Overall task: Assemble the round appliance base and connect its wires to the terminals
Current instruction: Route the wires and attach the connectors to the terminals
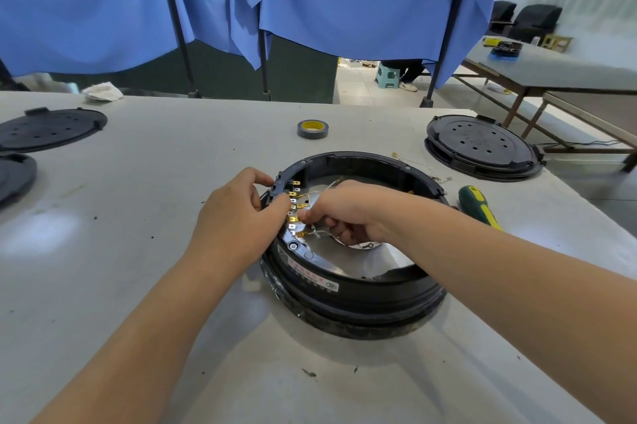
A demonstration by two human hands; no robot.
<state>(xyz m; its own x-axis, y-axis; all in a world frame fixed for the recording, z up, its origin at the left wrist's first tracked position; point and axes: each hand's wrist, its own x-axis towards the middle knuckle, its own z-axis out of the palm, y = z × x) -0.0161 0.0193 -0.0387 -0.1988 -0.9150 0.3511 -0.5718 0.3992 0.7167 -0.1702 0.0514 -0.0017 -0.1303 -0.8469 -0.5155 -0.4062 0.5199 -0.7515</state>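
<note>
The round black appliance base [358,289] stands open side up in the middle of the table, with a shiny metal plate inside. A row of brass terminals [295,208] runs along its inner left wall. My left hand [238,213] grips the black connector block on the left rim with curled fingers. My right hand [348,213] reaches inside the ring and pinches a white wire's brass connector at one of the terminals. More thin white wires [319,234] lie under my right hand, partly hidden.
A roll of grey tape [312,129] sits behind the base. A green and yellow screwdriver [479,206] lies to the right, with loose wires [424,168] near it. Black round covers lie at the right [482,147] and far left [48,129]. Blue curtains hang behind.
</note>
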